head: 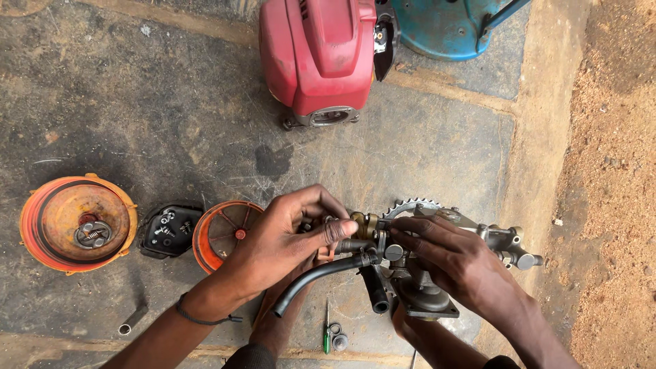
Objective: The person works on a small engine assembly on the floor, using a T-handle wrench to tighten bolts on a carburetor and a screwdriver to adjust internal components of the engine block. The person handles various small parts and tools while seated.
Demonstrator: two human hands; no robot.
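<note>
Nearest cam: two forearms coming up from bottom edge, thin black band on the left wrist. Left hand [290, 236] is curled over the top of a grey metal pump assembly [424, 273], thumb and forefinger pinched shut on a small brass fitting [365, 224] at its upper end. Right hand [451, 256] lies over the body w/ fingers closed round it, fingertips touching the same fitting area; exact finger contact underneath is hidden.

Assembly sits held just above the concrete floor [137, 102], centre-right of view. A toothed sprocket [410, 206] sticks out behind it; black rubber hoses [321, 273] curve down from it toward the left.

Handling, my read: cast metal, so heavy and rigid, prob. oily, so slippery. Best gripped by the main body, not the hoses (soft, will flex) or sprocket teeth (sharp). Brass fitting is small, soft-threaded; fingertip hold only.

Around: red engine housing [318, 55] at top, blue drum [451, 24] beside it, orange round cover [78, 222] far left, orange fan cup [222, 232] touching the left hand's back, green screwdriver [326, 331] below.
</note>
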